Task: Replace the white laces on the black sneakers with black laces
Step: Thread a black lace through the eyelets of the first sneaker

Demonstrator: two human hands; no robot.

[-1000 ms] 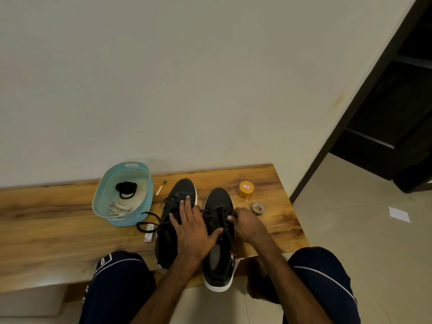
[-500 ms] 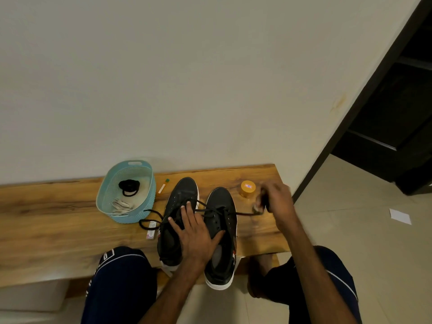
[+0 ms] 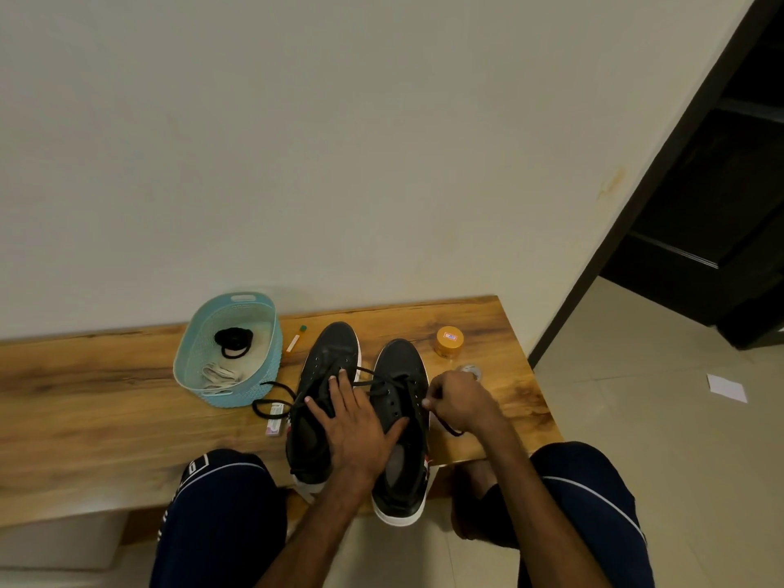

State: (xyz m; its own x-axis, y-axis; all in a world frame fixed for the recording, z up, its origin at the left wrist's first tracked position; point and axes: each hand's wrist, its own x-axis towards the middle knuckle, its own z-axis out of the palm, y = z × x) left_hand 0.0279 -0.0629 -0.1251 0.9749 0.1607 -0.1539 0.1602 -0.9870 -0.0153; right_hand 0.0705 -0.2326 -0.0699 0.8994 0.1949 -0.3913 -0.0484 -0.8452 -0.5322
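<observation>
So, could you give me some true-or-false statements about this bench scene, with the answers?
1. The left hand rests flat on the sneakers. True.
2. The right hand holds the jar. False: it pinches a black lace; the jar stands apart on the bench.
3. The basket holds white laces. True.
4. The basket is right of the sneakers. False: it is to their left.
5. The sneakers stand on the floor. False: they are on the bench.
</observation>
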